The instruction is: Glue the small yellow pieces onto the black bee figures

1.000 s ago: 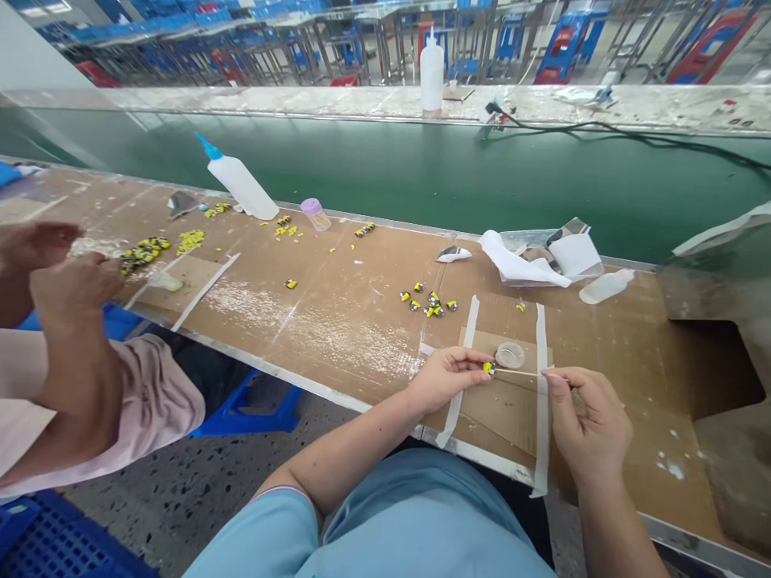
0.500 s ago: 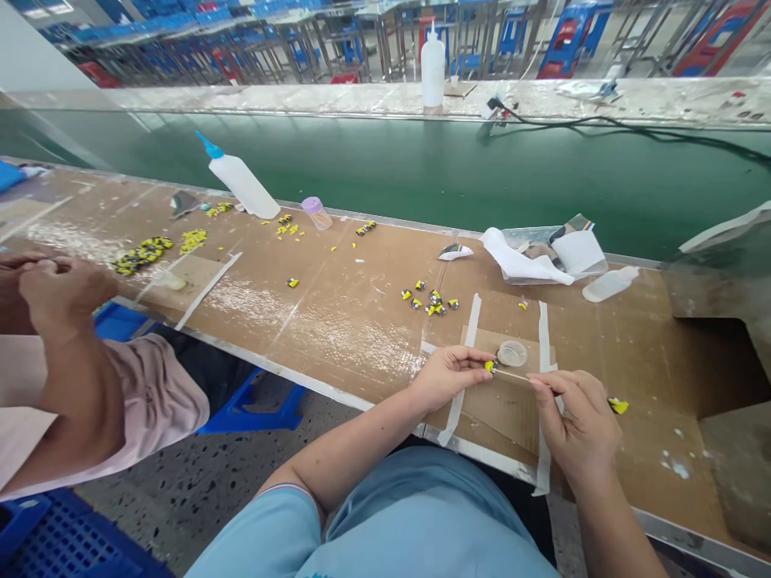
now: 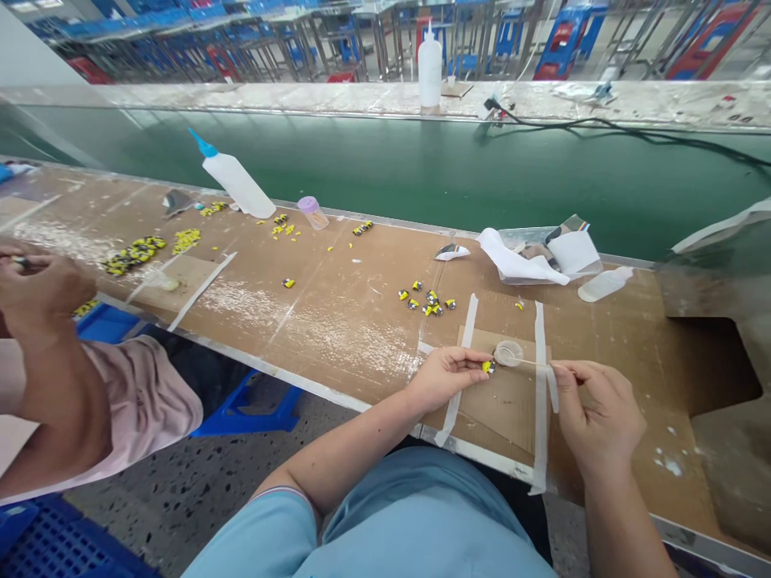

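Note:
Between thumb and fingertips, my left hand (image 3: pixel 449 376) pinches a small yellow-and-black piece (image 3: pixel 487 367) over the cardboard. My right hand (image 3: pixel 599 409) is closed on the end of a thin wooden stick (image 3: pixel 531 364), which points left. The stick's far tip is at a small round clear dish (image 3: pixel 508 353), just right of the pinched piece; whether it touches the contents I cannot tell. Several similar yellow-and-black pieces (image 3: pixel 431 298) lie beyond my left hand. A tiny yellow bit (image 3: pixel 519 305) rests beyond the dish.
Strips of white tape (image 3: pixel 540 433) cross the cardboard-covered bench (image 3: pixel 337 281). A small squeeze bottle (image 3: pixel 605 284) and an opened plastic bag (image 3: pixel 527 255) lie at the back right. A blue-tipped bottle (image 3: pixel 238 183) leans farther left, near a lidded jar (image 3: pixel 313 213). Another person's hands (image 3: pixel 45 285) work at far left.
My right hand has moved right, drawing the stick away from the piece so its tip is at the dish. My left hand still pinches the piece in nearly the same place.

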A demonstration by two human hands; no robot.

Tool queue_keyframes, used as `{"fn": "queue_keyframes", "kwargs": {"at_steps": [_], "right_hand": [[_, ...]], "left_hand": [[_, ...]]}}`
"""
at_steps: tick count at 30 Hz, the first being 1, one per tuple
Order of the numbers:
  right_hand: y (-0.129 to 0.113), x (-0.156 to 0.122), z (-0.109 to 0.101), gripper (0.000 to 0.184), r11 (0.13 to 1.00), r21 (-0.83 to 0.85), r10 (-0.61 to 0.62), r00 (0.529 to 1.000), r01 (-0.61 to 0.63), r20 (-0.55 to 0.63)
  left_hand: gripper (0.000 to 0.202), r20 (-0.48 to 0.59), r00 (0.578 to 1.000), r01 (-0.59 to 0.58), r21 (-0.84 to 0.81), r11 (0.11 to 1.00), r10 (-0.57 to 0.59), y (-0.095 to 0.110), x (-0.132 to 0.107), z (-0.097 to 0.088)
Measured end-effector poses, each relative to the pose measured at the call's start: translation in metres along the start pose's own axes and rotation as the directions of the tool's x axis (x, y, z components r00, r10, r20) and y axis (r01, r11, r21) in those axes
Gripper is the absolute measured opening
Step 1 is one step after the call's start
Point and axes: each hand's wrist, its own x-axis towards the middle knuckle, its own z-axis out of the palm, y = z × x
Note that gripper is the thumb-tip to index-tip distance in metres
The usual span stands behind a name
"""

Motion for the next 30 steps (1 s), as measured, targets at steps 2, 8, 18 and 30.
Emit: {"fn": "queue_keyframes", "kwargs": {"at_steps": [2, 8, 18, 30], "right_hand": [[0.004, 0.001, 0.004, 0.021, 0.999, -0.024, -0.036, 0.999, 0.036, 0.019], [0.007, -0.001, 0.011, 0.027, 0.999, -0.024, -0.036, 0.997, 0.038, 0.067], [-0.005, -0.003, 0.003, 0.023, 0.972, 0.155, 0.169, 0.984, -0.176, 0.056], [-0.005, -0.006, 0.008, 0.024, 0.982, 0.139, 0.117, 0.991, -0.126, 0.069]], "left_hand": [[0.040, -0.003, 1.000, -0.002, -0.007, 1.000, 0.001, 0.001, 0.000, 0.000], [0.040, -0.013, 1.000, -0.003, -0.019, 1.000, 0.003, 0.002, -0.001, 0.001], [0.043, -0.007, 1.000, 0.005, -0.048, 0.999, -0.005, 0.000, 0.000, 0.000], [0.045, 0.000, 1.000, 0.012, -0.041, 0.999, -0.012, 0.002, 0.000, 0.000]]}}
